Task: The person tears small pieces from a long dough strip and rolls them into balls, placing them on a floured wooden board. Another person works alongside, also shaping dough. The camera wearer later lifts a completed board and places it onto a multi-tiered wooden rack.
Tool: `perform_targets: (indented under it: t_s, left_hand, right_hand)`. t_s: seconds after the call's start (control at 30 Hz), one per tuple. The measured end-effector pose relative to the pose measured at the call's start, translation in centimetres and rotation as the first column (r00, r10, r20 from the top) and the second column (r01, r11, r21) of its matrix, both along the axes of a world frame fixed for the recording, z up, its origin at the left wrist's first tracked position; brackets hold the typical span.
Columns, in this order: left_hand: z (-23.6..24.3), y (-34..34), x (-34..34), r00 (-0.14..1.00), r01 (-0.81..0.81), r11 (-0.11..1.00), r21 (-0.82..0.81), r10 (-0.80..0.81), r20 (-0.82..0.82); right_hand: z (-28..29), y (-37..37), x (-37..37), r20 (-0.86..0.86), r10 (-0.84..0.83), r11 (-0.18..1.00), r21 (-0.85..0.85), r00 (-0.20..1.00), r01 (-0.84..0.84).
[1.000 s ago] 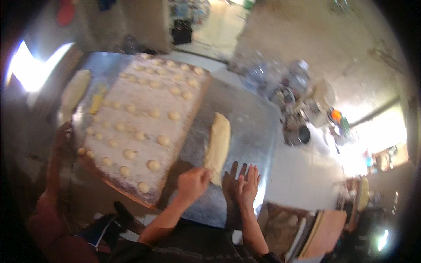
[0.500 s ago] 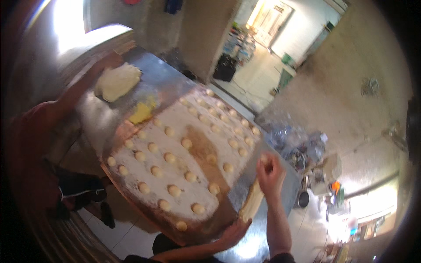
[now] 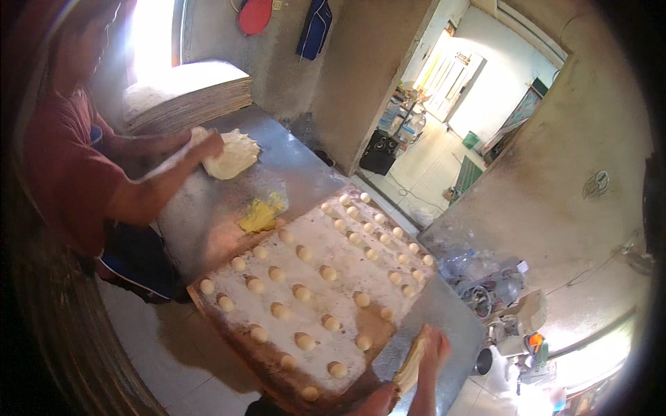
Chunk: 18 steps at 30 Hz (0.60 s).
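Observation:
A long pale dough roll (image 3: pixel 409 369) lies slantwise on the bare metal strip at the near right of the table. My right hand (image 3: pixel 435 347) is closed over its far end, fingers curled and a little blurred. At the near end, by the lower edge of the picture, my left hand (image 3: pixel 383 398) grips the roll, its fingers partly hidden. To the left, rows of small round dough balls (image 3: pixel 303 341) rest on a floured board (image 3: pixel 267 291). Bare brown patches show through the flour.
Across the table a co-worker (image 3: pixel 83 166) handles a flattened dough sheet (image 3: pixel 232 156). A yellow spread-like mass (image 3: pixel 260 215) lies between that sheet and the board. Stacked boards (image 3: pixel 194 97) stand at the far left. Plastic bottles (image 3: pixel 461 263) and clutter lie beyond the right edge.
My right hand has come down from a raised fist onto the dough roll. My left hand stays at its near end. The view has shifted, showing more of the co-worker, whose hand is now over the dough sheet.

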State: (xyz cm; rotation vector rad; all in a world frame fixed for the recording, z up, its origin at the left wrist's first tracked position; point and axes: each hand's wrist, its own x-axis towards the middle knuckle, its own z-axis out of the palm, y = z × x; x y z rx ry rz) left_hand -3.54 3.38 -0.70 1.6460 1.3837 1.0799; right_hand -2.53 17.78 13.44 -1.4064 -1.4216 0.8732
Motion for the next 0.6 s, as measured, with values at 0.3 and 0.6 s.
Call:
perform_targets:
  t_s: [0.3, 0.6]
  left_hand:
    - [8.2, -5.4, 0.9, 0.927, 0.251, 0.947, 0.202, -0.175, -0.332]
    - [-0.5, 0.3, 6.1, 0.896, 0.421, 0.756, 0.5, -0.264, -0.356]
  right_hand:
    - [-14.6, -15.7, 16.8, 0.382, -0.113, 0.881, -0.388, 0.917, 0.27]
    - [-12.6, -22.3, 17.0, 0.426, -0.123, 0.948, -0.217, 0.896, 0.234]
